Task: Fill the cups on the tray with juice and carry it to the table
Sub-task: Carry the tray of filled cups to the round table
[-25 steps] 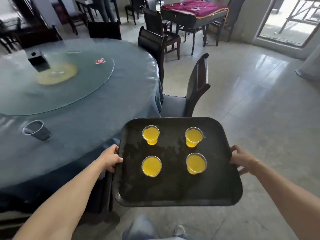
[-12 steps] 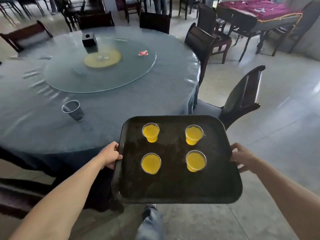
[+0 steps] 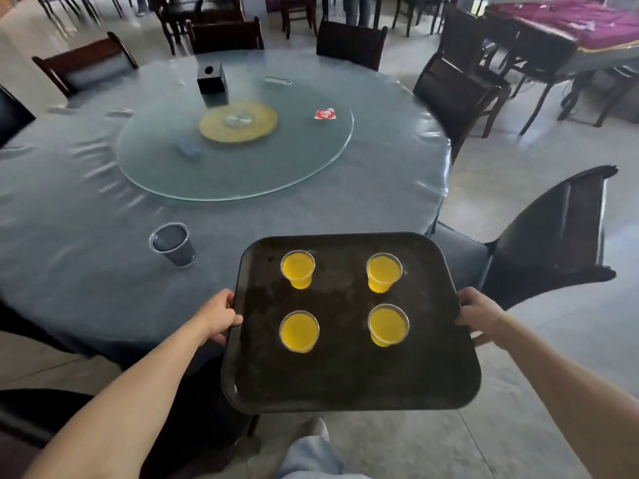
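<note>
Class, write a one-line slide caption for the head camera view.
Left hand and right hand hold a black tray carrying four juice-filled cups at the edge of the round table.

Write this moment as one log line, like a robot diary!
stage: carrying | tray: held by left hand and right hand | cups: four, full of juice | table: just ahead

4 juice cups, 1 tray, 1 empty cup.
</note>
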A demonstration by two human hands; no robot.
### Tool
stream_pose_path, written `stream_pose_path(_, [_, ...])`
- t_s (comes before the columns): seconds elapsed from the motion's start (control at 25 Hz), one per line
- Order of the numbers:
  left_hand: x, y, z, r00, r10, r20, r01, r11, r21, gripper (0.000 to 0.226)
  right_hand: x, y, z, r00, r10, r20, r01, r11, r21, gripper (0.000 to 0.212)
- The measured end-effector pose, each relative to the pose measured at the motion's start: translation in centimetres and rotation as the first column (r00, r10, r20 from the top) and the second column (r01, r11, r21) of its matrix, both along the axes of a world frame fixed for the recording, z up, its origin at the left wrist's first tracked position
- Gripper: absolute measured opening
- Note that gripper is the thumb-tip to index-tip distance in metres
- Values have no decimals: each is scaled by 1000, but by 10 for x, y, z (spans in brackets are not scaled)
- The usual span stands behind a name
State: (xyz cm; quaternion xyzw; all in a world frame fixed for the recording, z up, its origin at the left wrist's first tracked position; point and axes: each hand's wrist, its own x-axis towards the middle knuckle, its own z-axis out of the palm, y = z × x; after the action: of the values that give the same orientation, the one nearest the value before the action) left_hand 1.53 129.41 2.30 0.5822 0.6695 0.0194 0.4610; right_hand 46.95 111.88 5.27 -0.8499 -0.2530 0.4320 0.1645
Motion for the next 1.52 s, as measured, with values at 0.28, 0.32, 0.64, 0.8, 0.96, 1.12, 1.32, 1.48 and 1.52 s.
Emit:
stream_pose_path(0.28, [-30,54,-4,999,52,9,-52,999,14,26,-21,93,-10,997,53,63,-54,999,6,39])
stream_pose_path(0.32, [-34,60,-5,998,64,7,-64,998,10,26,-24,106,-12,996,62,62,-62,998,3,38])
stream_pose_path(0.64, [-52,96,-21,979,203,-8,-203,979,11,23,-23,199,-31,987,153,42,-151,988,-43,40])
stream_pose_path(0.8, [-46,107,-33,961,275,-31,-274,961,37,22,-10,245,-45,970,236,59,-233,971,-57,39])
stream_pose_path(0.96, [-36,116,-46,930,359,-77,-356,933,49,21,6,295,-59,937,343,62,-337,937,-89,41])
stream_pose_path(1.12, [-19,126,-54,899,426,-104,-422,905,52,20,18,337,-73,894,446,52,-435,889,-145,40])
stream_pose_path(1.32, [-2,138,-68,849,510,-135,-506,860,65,21,32,378,-89,824,564,51,-544,813,-206,40])
stream_pose_path(1.48, [7,144,-72,822,546,-160,-545,837,53,20,35,399,-96,789,611,63,-587,781,-212,40])
stream_pose_path(1.52, [9,145,-74,815,556,-161,-556,829,50,20,36,404,-97,778,625,60,-602,770,-211,39])
